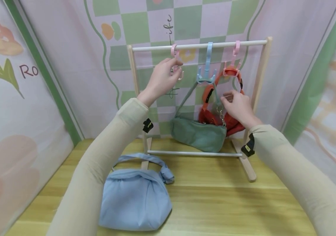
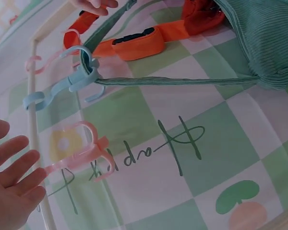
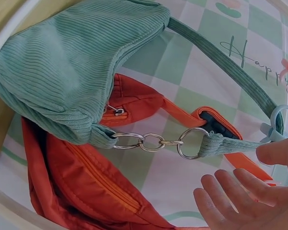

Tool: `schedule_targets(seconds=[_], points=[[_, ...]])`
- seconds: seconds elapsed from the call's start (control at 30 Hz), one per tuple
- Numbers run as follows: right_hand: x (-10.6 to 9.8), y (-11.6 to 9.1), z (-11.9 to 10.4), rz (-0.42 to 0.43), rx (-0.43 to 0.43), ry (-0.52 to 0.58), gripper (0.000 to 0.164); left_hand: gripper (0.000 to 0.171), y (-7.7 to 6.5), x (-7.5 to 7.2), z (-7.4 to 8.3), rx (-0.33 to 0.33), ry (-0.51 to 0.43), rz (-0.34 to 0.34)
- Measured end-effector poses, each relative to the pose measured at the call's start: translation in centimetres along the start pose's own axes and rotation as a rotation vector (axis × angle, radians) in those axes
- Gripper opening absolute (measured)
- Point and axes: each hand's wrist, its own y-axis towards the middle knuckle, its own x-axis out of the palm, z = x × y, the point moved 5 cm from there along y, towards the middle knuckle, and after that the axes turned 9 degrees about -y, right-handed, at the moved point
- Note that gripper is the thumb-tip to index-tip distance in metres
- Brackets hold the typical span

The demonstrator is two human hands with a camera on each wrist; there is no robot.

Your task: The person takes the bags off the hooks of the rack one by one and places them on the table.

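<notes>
On the blue hook (image 1: pixel 208 60) hangs a green corduroy shoulder bag (image 1: pixel 198 133) by its strap, which has a silver chain (image 3: pixel 152 142) at one end. Behind it, a red waist bag (image 1: pixel 235 126) with an orange strap hangs from a pink hook (image 1: pixel 236 49). My left hand (image 1: pixel 162 76) is beside another pink hook (image 2: pixel 81 157) that carries no bag, its fingers loosely extended and holding nothing. My right hand (image 1: pixel 239 106) hovers near the green strap and chain, fingers relaxed and apart from them in the right wrist view.
A light blue handbag (image 1: pixel 135 200) lies on the wooden table (image 1: pixel 215 203), front left. The rack has a white top bar (image 1: pixel 153 48), wooden posts (image 1: pixel 260 72) and a lower bar (image 1: pixel 194 153). Behind it hangs a checked fabric backdrop (image 1: pixel 187 23).
</notes>
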Motion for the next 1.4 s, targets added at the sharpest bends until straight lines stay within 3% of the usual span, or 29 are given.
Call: schedule_targets(seconds=[0.17,0.4,0.67,1.2,1.4], points=[[-0.1,0.2,-0.1,-0.002,0.005,0.005,0.045,0.025,0.6,0.1,0.6,0.022,0.048,-0.004],[-0.3,0.5,-0.2,-0.002,-0.001,-0.002,0.045,0.026,1.2,0.3,1.0,0.008,0.040,-0.010],[-0.3,0.8,-0.6,-0.003,-0.011,-0.029,0.047,0.029,2.2,0.4,1.9,0.070,0.073,-0.017],[-0.5,1.5,-1.3,-0.008,-0.013,-0.011,0.042,0.034,4.4,1.5,2.3,0.042,0.130,-0.069],[-0.5,1.5,-1.2,-0.003,-0.016,0.010,0.040,0.035,5.0,2.0,2.4,0.054,0.192,-0.100]])
